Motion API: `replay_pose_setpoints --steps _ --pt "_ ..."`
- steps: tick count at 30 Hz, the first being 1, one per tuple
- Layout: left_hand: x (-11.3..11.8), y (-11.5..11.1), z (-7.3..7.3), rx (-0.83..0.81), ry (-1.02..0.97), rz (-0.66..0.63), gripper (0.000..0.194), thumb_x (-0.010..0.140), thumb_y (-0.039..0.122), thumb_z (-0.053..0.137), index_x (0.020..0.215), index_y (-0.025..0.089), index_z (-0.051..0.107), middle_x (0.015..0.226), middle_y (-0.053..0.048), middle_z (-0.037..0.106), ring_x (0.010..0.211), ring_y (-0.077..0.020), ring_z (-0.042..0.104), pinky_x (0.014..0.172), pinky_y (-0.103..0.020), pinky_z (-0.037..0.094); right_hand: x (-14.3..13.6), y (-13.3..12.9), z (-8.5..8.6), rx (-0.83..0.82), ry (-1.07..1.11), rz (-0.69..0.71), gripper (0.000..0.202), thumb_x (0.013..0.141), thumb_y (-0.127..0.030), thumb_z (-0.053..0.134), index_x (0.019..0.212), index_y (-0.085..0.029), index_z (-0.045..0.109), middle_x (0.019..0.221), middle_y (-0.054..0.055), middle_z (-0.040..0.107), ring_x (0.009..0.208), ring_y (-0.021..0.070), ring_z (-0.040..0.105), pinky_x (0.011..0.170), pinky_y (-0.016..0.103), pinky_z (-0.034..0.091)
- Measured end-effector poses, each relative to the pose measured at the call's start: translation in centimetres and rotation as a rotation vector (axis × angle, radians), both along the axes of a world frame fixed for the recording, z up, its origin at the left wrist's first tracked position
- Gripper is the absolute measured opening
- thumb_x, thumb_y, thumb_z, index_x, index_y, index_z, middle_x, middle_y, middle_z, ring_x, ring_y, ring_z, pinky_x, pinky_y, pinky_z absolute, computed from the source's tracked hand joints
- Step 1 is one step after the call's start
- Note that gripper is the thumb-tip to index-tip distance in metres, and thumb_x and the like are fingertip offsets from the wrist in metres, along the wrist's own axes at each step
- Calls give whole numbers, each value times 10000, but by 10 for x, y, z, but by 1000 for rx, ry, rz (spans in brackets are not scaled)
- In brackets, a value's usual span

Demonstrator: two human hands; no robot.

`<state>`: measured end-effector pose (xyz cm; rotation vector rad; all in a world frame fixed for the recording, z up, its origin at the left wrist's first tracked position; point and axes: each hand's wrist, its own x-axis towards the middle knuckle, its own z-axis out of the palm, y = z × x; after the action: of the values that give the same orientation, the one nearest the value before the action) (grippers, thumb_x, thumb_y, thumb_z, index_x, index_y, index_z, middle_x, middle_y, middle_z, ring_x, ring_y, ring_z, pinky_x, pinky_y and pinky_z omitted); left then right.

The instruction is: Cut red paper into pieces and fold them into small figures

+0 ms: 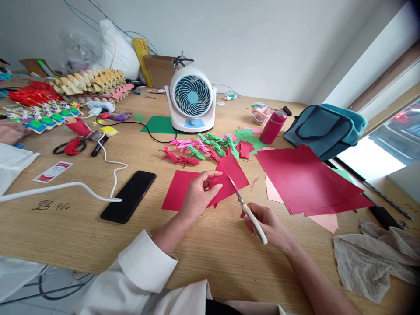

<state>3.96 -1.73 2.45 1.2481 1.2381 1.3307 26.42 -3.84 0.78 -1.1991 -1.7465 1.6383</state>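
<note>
My left hand (197, 192) pinches a piece of red paper (233, 171) between thumb and fingers, above the table. My right hand (267, 224) is closed round the white handles of a pair of scissors (252, 218). The scissor blades lie at the red paper, along a cut between its two parts. Under and beside my left hand another red sheet (177, 189) lies flat. Just beyond the paper is a heap of cut and twisted green paper pieces (215, 142), with pink paper pieces (180, 144) and red ones among them.
A white fan (192, 100) stands behind the heap. Large red sheets (302, 179), a red bottle (273, 127) and a blue bag (324, 129) are on the right. A black phone (128, 197) and a white cable (59, 187) lie left. A crumpled cloth (367, 262) sits near right.
</note>
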Motion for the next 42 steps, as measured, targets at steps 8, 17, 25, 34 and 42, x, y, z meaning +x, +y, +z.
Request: replay_pose_setpoints --steps 8,17,25,34,42 --pt "1 -1 -2 -9 22 -17 347 751 248 692 1091 185 664 787 -11 685 627 -114 583 572 -212 444 -1 0 1 -8 -1 -7 354 874 -534 570 818 -187 534 601 -40 488 533 111 436 492 255 294" --pt "5 -1 -6 4 68 -35 342 752 250 693 1087 179 681 744 -7 655 603 -113 554 556 -219 426 -3 0 4 6 -27 -23 358 882 -538 555 811 -189 516 585 -45 476 517 111 428 486 255 291" --pt "4 0 -6 6 67 -26 348 748 258 696 1088 184 685 779 -17 665 640 -123 571 577 -224 437 -2 0 -2 21 -15 -36 355 871 -534 568 779 -196 508 566 -56 448 502 100 396 475 250 274" --pt "4 0 -6 14 33 -36 358 746 242 705 1100 186 684 806 -22 680 690 -134 603 625 -231 457 -2 0 -1 18 -13 -30 359 876 -542 554 806 -191 526 594 -43 479 531 111 433 497 254 301" --pt "4 -2 -5 16 12 -37 356 750 254 711 1098 183 683 818 -22 676 704 -133 600 642 -232 460 -4 -1 3 -7 -4 -34 350 877 -530 559 807 -188 527 600 -37 487 535 115 443 501 254 321"
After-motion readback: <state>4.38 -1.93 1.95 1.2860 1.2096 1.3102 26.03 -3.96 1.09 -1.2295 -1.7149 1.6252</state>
